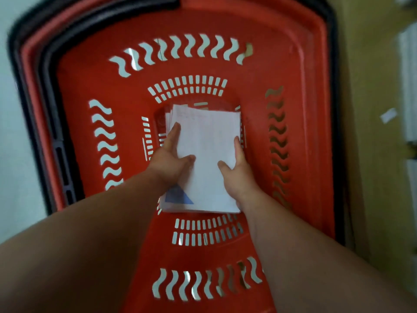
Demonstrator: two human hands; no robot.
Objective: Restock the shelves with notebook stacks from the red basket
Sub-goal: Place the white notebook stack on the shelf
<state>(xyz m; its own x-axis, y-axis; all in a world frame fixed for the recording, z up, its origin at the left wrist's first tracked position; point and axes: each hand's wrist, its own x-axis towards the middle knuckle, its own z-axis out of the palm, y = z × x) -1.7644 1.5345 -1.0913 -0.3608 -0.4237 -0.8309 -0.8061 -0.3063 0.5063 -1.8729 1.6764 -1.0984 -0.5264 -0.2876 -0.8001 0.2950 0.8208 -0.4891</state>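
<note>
I look straight down into the red basket (pixel 300 91), which has wavy slots in its walls and a black rim and handle. On its floor lies a stack of white notebooks (pixel 208 141), the top cover white with a blue triangle at the near left corner. My left hand (pixel 168 161) grips the stack's left edge, thumb on top and a finger stretched along the side. My right hand (pixel 239 175) clasps the right edge the same way. Both forearms reach down from the bottom of the frame.
The basket's black handle (pixel 54 154) lies folded along the left rim. A pale floor (pixel 13 132) shows on the left. To the right is a tan surface (pixel 372 154) with a small white scrap (pixel 388 115) and blurred white items at the frame edge.
</note>
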